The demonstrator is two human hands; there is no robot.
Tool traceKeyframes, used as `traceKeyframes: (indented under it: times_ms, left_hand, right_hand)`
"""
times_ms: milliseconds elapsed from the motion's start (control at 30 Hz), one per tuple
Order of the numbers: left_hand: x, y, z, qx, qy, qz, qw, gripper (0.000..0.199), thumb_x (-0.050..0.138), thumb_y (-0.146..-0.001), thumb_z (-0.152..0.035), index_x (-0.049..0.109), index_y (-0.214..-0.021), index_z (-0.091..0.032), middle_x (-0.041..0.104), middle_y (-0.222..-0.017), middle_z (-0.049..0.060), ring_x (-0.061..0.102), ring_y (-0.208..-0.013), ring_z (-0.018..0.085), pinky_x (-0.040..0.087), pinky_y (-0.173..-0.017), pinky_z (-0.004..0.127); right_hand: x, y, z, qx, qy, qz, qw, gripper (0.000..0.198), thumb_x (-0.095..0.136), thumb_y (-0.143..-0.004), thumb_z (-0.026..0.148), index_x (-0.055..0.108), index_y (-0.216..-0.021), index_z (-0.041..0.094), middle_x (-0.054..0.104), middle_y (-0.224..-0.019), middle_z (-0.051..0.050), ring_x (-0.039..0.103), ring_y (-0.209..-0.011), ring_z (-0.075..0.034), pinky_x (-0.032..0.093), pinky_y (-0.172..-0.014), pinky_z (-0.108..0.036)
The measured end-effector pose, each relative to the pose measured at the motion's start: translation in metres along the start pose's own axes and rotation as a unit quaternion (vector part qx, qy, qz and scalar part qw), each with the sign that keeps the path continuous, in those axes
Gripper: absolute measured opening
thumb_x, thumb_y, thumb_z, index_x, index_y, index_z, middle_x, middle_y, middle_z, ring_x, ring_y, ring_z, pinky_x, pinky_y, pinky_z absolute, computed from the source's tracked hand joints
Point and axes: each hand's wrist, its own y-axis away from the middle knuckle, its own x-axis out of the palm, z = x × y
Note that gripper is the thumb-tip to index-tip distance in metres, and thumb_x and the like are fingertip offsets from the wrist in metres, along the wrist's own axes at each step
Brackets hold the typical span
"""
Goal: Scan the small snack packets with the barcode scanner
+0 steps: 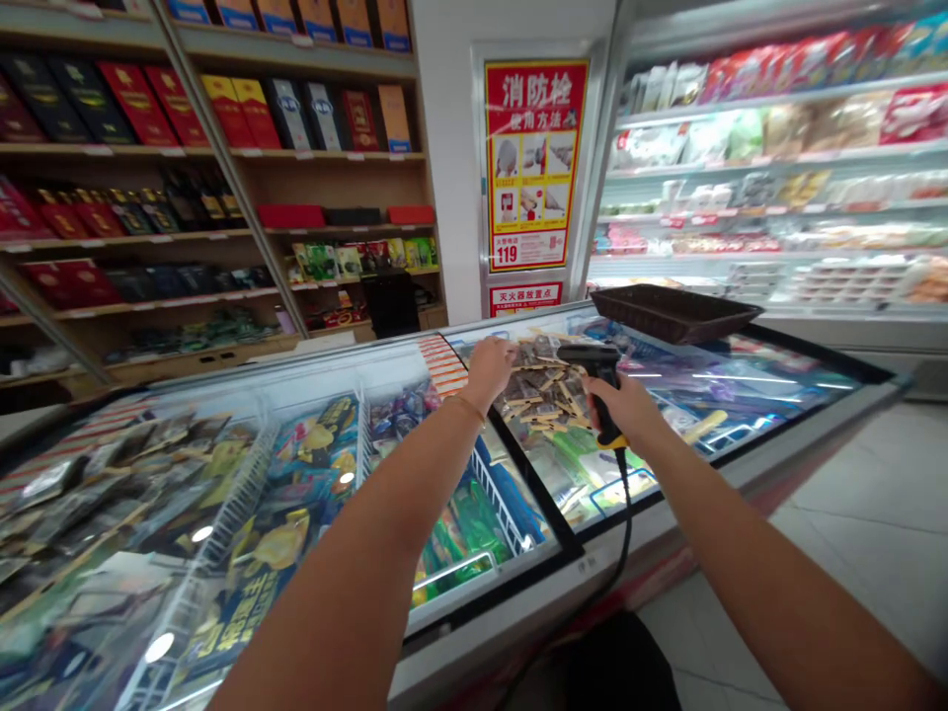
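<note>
My right hand [629, 413] is wrapped round the grip of a black and yellow barcode scanner [608, 390]. The scanner's head points left, over a heap of small packets with wooden sticks [544, 390], and its cable hangs down in front of the freezer. My left hand [491, 367] is at the left edge of that heap, fingers curled towards the packets. The back of the hand hides whatever is between those fingers. Beneath both hands is a chest freezer [518, 464] with glass lids. Whether the heap lies on or under the glass, I cannot tell.
A dark brown tray [671, 314] rests on the freezer's far right part. Wire baskets [362, 444] and bagged food show through the glass. Shelves of boxes [311, 114] stand behind at left, a lit display fridge [777, 188] at right, and a red poster [534, 163] between them.
</note>
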Motion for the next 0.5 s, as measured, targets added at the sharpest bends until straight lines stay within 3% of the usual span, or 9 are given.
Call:
traceKeyframes:
  times_ms: [133, 233, 367, 500]
  left_hand:
    - [-0.05, 0.038, 0.046, -0.095, -0.063, -0.038, 0.993, 0.014, 0.061, -0.088, -0.02, 0.073, -0.095, -0.021, 0.066, -0.112, 0.013, 0.056, -0.117, 0.029, 0.038, -0.107, 0.041]
    - [-0.1, 0.076, 0.082, -0.179, -0.159, -0.039, 0.97, 0.024, 0.059, -0.09, -0.027, 0.068, -0.111, -0.021, 0.06, -0.128, 0.015, 0.05, -0.125, 0.032, 0.039, -0.105, 0.044]
    - [-0.174, 0.131, 0.128, -0.277, -0.282, -0.054, 0.917, 0.036, 0.058, -0.088, -0.031, 0.061, -0.121, -0.018, 0.053, -0.136, 0.022, 0.046, -0.129, 0.038, 0.038, -0.104, 0.05]
    - [-0.238, 0.187, 0.169, -0.357, -0.381, -0.078, 0.849, 0.041, 0.059, -0.087, -0.037, 0.061, -0.118, -0.011, 0.053, -0.132, 0.029, 0.043, -0.13, 0.043, 0.034, -0.105, 0.055]
  right_hand:
    - [0.047, 0.009, 0.002, 0.004, 0.006, 0.042, 0.999, 0.02, 0.068, -0.08, 0.03, 0.05, -0.08, 0.021, 0.055, -0.054, 0.004, 0.05, -0.035, -0.011, 0.041, -0.035, -0.024]
    - [0.092, 0.021, 0.006, 0.002, 0.009, 0.083, 0.996, 0.02, 0.067, -0.081, 0.03, 0.05, -0.08, 0.021, 0.055, -0.054, 0.005, 0.05, -0.034, -0.011, 0.041, -0.035, -0.024]
    - [0.157, 0.043, 0.011, 0.004, -0.01, 0.147, 0.989, 0.02, 0.067, -0.081, 0.03, 0.049, -0.079, 0.02, 0.054, -0.054, 0.005, 0.05, -0.034, -0.01, 0.039, -0.034, -0.022]
    - [0.207, 0.064, 0.003, 0.003, -0.038, 0.208, 0.977, 0.022, 0.067, -0.082, 0.033, 0.049, -0.08, 0.02, 0.054, -0.054, 0.005, 0.05, -0.033, -0.01, 0.039, -0.035, -0.022]
